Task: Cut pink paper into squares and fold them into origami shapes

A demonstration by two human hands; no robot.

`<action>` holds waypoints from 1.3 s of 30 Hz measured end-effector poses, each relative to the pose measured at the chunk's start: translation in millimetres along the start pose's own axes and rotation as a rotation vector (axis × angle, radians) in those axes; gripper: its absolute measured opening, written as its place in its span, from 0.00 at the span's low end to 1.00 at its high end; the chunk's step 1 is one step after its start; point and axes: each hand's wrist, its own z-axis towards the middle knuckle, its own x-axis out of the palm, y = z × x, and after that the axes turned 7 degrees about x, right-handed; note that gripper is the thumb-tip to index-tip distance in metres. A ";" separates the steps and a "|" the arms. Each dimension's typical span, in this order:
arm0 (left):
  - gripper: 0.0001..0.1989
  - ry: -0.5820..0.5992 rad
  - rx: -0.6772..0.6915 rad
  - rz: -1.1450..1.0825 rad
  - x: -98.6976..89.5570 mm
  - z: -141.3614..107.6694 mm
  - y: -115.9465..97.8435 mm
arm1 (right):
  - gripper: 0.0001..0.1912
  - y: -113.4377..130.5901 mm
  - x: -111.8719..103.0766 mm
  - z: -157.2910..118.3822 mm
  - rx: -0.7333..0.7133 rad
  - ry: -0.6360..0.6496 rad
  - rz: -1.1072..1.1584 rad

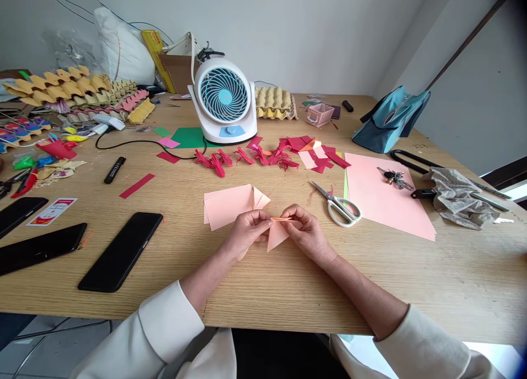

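Between my two hands is a folded piece of pink paper, with a narrow folded edge on top and a triangular flap hanging down. My left hand pinches its left end between thumb and fingers. On the other side my right hand grips the right end, fingers closed. Just beyond my left hand lie pale pink paper sheets, with a small folded pink piece on their right end. White-handled scissors rest to the right of my right hand, blades pointing away.
A white fan stands at the back, with folded red paper shapes before it. Large pink sheets with keys lie right, near a blue bag. Phones and a black marker lie left.
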 end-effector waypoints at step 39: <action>0.25 0.114 -0.101 -0.001 0.5 -4.1 -4.2 | 0.09 -1.6 -11.8 3.4 -0.427 0.040 -0.355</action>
